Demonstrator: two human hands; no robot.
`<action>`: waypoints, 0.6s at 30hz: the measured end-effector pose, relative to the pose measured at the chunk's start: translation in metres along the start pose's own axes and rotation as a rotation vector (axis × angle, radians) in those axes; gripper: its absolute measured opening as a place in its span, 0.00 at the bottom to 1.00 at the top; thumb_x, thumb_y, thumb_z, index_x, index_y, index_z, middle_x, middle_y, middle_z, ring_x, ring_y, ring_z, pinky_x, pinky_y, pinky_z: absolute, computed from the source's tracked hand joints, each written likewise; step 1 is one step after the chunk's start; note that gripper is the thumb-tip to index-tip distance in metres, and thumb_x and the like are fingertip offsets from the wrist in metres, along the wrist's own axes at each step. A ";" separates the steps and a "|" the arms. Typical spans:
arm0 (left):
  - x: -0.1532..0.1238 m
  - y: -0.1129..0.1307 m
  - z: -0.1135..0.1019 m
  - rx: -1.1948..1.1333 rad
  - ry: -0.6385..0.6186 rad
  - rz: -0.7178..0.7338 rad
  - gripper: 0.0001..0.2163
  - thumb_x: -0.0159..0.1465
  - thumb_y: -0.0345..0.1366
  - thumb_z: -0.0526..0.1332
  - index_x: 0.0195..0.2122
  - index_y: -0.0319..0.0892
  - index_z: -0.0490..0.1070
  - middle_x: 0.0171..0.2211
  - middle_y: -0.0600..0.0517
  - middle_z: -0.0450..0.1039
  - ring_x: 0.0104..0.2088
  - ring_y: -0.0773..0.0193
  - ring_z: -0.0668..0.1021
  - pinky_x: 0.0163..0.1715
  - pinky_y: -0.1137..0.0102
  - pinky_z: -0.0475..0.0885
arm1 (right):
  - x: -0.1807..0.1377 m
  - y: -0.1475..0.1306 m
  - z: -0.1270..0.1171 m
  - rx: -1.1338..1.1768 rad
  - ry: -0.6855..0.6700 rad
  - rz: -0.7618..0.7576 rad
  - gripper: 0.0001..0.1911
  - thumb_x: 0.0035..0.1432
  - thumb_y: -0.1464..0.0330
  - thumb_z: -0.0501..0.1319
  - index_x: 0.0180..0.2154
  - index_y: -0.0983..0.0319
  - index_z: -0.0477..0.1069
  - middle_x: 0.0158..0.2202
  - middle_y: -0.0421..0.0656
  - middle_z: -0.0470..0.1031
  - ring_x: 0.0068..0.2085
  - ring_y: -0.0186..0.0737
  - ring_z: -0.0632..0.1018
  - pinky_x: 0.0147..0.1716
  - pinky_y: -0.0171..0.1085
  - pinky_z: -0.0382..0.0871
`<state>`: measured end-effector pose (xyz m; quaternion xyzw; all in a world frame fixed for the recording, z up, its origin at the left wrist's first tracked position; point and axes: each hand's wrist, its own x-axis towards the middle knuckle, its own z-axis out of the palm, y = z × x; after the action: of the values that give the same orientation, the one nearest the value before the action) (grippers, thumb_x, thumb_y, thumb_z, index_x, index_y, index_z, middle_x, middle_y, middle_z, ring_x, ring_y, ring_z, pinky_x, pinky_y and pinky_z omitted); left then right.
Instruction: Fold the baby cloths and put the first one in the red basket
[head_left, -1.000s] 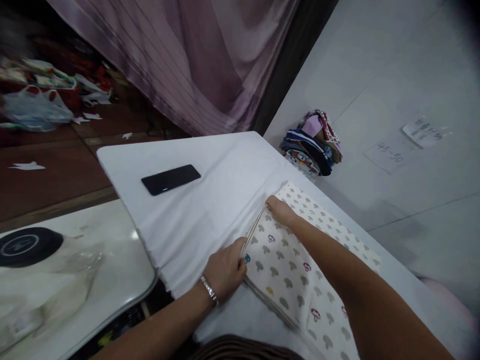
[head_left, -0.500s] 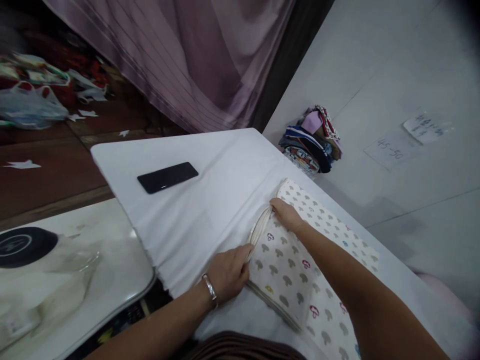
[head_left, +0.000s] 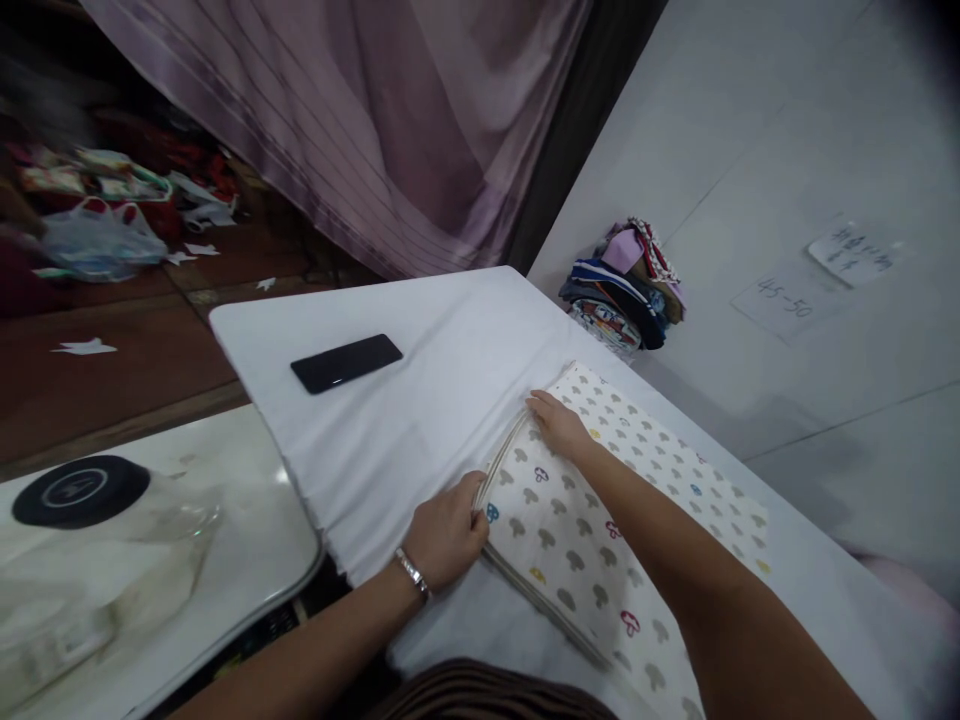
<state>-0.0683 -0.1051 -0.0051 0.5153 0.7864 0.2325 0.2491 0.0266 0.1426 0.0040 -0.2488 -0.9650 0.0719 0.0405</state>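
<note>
A folded cream cloth with a mushroom print (head_left: 574, 530) lies in layers on the white-covered table (head_left: 450, 350). My left hand (head_left: 448, 530), with a silver bracelet at the wrist, pinches its left edge near the front corner. Farther along that edge, my right hand (head_left: 561, 425) has its fingers curled over the layers, holding them. Part of the cloth lies hidden under my right forearm.
A black phone (head_left: 347, 363) rests on the table. Folded clothes (head_left: 626, 285) are piled by the wall. To the left, a second white surface (head_left: 255, 490) holds a dark-lidded clear container (head_left: 82, 492). A pinkish curtain (head_left: 420, 130) hangs behind; plastic bags (head_left: 105, 240) lie on the floor.
Both hands have moved slightly left with the cloth's edge, which now reaches farther left and lies flatter. The camera view has shifted a little.
</note>
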 end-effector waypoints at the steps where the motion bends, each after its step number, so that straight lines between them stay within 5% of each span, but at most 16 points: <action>1: 0.000 0.000 0.000 -0.010 0.007 -0.003 0.20 0.59 0.34 0.51 0.54 0.45 0.57 0.38 0.51 0.74 0.38 0.61 0.75 0.35 0.69 0.63 | -0.007 -0.005 -0.002 0.044 0.045 0.009 0.19 0.58 0.74 0.49 0.49 0.61 0.66 0.56 0.48 0.64 0.54 0.41 0.66 0.50 0.40 0.61; 4: 0.000 -0.002 0.000 -0.045 0.017 -0.005 0.21 0.58 0.34 0.51 0.54 0.45 0.57 0.37 0.52 0.74 0.36 0.62 0.75 0.33 0.70 0.63 | -0.038 -0.033 -0.004 0.287 0.158 0.075 0.14 0.58 0.72 0.49 0.42 0.61 0.70 0.42 0.45 0.73 0.44 0.39 0.72 0.44 0.38 0.65; 7: 0.000 -0.004 0.001 -0.111 0.037 -0.003 0.22 0.58 0.34 0.52 0.54 0.45 0.56 0.35 0.54 0.73 0.35 0.63 0.75 0.32 0.71 0.63 | -0.080 -0.074 -0.001 0.497 0.098 0.089 0.11 0.59 0.69 0.50 0.35 0.60 0.70 0.32 0.41 0.73 0.34 0.36 0.72 0.35 0.35 0.65; 12: 0.003 -0.006 0.000 -0.228 0.063 -0.015 0.21 0.57 0.33 0.53 0.53 0.43 0.56 0.30 0.56 0.72 0.30 0.66 0.74 0.30 0.72 0.63 | -0.131 -0.131 0.013 0.347 -0.030 -0.026 0.12 0.56 0.64 0.57 0.42 0.60 0.67 0.38 0.44 0.71 0.38 0.41 0.71 0.35 0.37 0.64; 18: 0.007 -0.001 -0.004 -0.316 0.056 -0.074 0.20 0.54 0.32 0.55 0.50 0.41 0.59 0.25 0.58 0.69 0.28 0.67 0.72 0.28 0.73 0.62 | -0.123 -0.152 0.028 0.160 -0.027 0.132 0.13 0.56 0.62 0.56 0.42 0.61 0.64 0.37 0.47 0.72 0.37 0.45 0.73 0.32 0.38 0.62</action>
<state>-0.0742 -0.0991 -0.0037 0.4338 0.7649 0.3583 0.3136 0.0588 -0.0518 -0.0046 -0.3070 -0.9381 0.1548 0.0424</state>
